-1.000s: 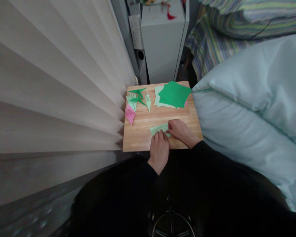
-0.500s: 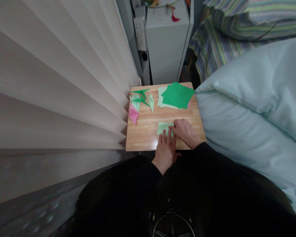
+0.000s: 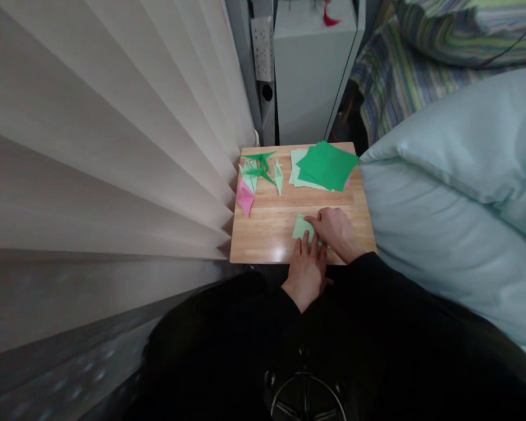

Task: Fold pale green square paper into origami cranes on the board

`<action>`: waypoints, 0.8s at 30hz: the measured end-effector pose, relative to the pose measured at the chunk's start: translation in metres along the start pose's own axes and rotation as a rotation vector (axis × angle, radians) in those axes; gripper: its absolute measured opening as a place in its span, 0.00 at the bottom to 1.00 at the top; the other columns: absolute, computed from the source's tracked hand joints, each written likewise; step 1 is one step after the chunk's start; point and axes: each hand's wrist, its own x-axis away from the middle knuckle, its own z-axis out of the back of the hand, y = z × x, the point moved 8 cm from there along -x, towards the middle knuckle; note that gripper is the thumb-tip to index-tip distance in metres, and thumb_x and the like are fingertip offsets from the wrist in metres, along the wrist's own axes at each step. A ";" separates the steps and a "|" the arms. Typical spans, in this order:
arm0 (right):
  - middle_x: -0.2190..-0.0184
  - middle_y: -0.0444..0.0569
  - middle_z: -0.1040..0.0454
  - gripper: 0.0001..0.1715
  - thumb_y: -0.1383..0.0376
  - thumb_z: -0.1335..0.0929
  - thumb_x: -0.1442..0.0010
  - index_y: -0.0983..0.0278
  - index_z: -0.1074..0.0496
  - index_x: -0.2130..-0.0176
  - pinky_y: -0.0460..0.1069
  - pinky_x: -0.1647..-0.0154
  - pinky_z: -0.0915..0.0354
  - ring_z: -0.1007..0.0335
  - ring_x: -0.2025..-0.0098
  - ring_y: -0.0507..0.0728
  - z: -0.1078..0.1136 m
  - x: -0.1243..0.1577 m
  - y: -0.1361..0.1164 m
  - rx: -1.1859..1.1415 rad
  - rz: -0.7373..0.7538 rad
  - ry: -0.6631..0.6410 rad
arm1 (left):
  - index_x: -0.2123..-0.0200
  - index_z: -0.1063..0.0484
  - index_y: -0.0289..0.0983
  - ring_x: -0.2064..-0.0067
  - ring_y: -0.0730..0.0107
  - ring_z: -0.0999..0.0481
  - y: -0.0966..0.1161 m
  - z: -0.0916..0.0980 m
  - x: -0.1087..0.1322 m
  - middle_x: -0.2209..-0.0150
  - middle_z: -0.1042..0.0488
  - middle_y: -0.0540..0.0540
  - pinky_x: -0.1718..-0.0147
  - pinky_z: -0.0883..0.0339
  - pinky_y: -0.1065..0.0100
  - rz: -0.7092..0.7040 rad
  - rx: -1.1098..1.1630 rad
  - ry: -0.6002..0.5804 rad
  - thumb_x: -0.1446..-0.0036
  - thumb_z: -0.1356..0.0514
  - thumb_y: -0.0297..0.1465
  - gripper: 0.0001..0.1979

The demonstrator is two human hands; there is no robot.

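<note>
A small wooden table stands in front of me. On its near edge lies a folded light green paper. My left hand lies flat with fingers stretched out, pressing the paper's near side. My right hand rests curled on the paper's right part, fingertips pressing its top fold. Both sleeves are black.
A stack of dark green and pale green sheets lies at the table's far right. Folded green shapes and a pink one sit at the far left. Pleated blinds rise on the left; a pale blue duvet borders the right.
The light green paper now shows shorter and more compact than a second ago. My left hand went from curled to flat. The view shifted, so everything sits further right.
</note>
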 end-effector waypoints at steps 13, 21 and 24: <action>0.60 0.65 0.17 0.34 0.42 0.37 0.31 0.68 0.18 0.60 0.52 0.61 0.31 0.18 0.57 0.67 -0.002 -0.003 0.002 0.009 -0.037 0.010 | 0.31 0.40 0.27 0.25 0.30 0.49 0.000 0.006 0.000 0.26 0.48 0.25 0.31 0.46 0.42 0.002 -0.049 0.001 0.39 0.34 0.46 0.42; 0.60 0.66 0.18 0.35 0.42 0.37 0.30 0.69 0.19 0.58 0.52 0.61 0.31 0.19 0.56 0.67 -0.002 -0.003 0.001 0.035 -0.043 0.004 | 0.43 0.28 0.33 0.39 0.45 0.32 -0.004 0.025 -0.010 0.42 0.29 0.32 0.45 0.33 0.51 0.003 -0.039 0.125 0.32 0.44 0.34 0.18; 0.59 0.65 0.18 0.33 0.45 0.37 0.29 0.69 0.20 0.57 0.52 0.60 0.31 0.19 0.55 0.67 -0.001 -0.003 -0.001 0.041 -0.017 -0.019 | 0.43 0.29 0.32 0.43 0.48 0.32 -0.007 0.023 -0.013 0.45 0.28 0.33 0.49 0.32 0.52 0.013 -0.027 0.139 0.32 0.43 0.34 0.18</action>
